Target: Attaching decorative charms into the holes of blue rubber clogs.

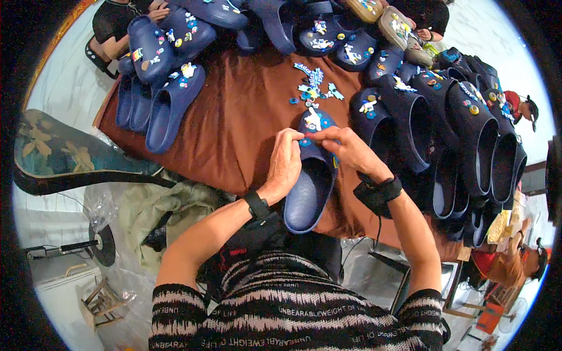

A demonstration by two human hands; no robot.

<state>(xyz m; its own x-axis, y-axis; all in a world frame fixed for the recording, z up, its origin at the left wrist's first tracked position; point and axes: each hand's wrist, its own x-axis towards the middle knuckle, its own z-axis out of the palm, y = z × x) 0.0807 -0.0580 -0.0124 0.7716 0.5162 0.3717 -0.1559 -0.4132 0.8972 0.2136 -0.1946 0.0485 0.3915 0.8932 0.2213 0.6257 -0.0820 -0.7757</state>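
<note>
A navy clog (307,196) rests at the table's near edge, its open heel toward me and its toe pointing away. Several shoe charms sit on its upper, among them a white figure charm (317,120). My left hand (285,162) is closed against the clog's left side, fingertips at the top of the upper. From the right, my right hand (355,153) bends over the same spot, thumb and forefinger pinched together; whatever is between them is too small to make out. Just beyond the toe lies a loose group of blue, white and yellow charms (316,85).
A brown cloth (228,117) covers the table. Stacked navy clogs (413,117) with charms line the right side; more clogs (172,114) stand at the left and along the far edge. A patterned chair back (70,152) is at left. Other people sit across and to the right.
</note>
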